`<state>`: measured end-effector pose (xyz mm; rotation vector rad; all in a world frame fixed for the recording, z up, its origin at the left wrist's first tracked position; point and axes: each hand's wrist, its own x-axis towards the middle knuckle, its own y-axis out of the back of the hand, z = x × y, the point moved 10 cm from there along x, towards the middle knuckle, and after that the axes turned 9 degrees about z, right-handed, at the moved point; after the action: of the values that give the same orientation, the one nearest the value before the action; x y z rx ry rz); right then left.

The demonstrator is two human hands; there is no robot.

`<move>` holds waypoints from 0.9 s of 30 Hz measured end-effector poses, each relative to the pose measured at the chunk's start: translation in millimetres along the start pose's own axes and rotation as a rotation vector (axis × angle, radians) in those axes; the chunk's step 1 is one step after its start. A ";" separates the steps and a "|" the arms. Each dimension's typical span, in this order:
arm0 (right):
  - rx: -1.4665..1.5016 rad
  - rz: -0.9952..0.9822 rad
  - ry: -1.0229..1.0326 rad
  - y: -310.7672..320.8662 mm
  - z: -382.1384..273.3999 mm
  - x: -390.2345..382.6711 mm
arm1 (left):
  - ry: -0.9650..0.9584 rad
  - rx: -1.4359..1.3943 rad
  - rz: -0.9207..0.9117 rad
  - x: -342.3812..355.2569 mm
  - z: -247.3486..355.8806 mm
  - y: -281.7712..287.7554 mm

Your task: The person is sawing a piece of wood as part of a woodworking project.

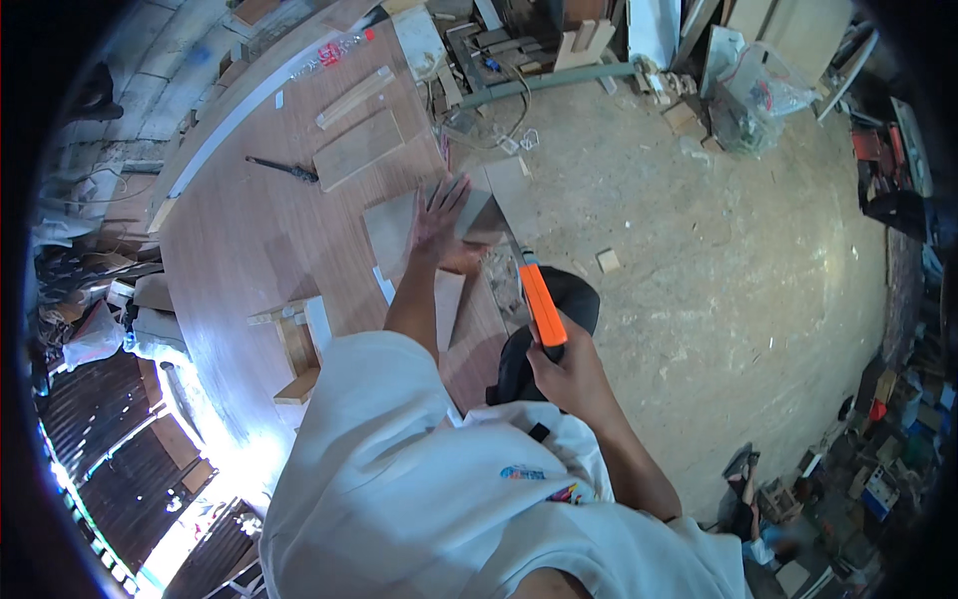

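Observation:
My left hand [439, 215] lies spread on a flat greyish board [389, 228] near the right edge of the wooden table, pressing on it. My right hand [577, 371] is wrapped round the orange handle of a handsaw [542, 305]. The thin saw blade [516, 248] reaches up to the board's right side, just right of my left hand. Whether its teeth are in the wood is too small to tell. My knee in dark cloth [574, 299] shows behind the saw handle. A pale wood piece [448, 304] lies below my left hand.
On the table [225, 240] are a thin board [359, 150], a wood strip [354, 97], a dark slim tool [282, 168], a clear bottle [331, 52] and a small wooden frame [296, 344]. A plastic bag [763, 95] stands on the floor. Another person [743, 499] is at lower right.

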<state>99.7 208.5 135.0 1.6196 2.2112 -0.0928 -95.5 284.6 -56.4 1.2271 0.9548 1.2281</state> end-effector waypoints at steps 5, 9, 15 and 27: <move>-0.031 0.064 0.071 -10.8 20.6 42.4 | -0.047 -0.102 0.053 9.2 4.8 3.1; 0.014 -0.024 -0.151 -23.1 18.3 40.3 | -0.096 0.103 0.100 3.6 -10.2 -11.1; 0.052 -0.011 -0.033 14.1 -33.6 -43.8 | -0.043 -0.016 0.078 -3.1 -9.7 -2.1; 0.022 0.024 0.027 -17.8 10.4 1.6 | -0.097 0.080 0.132 -8.1 -13.8 -4.6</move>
<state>85.6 201.2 121.6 1.6680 2.2176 -0.0898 -109.5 279.0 -63.6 1.4189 0.8705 1.2303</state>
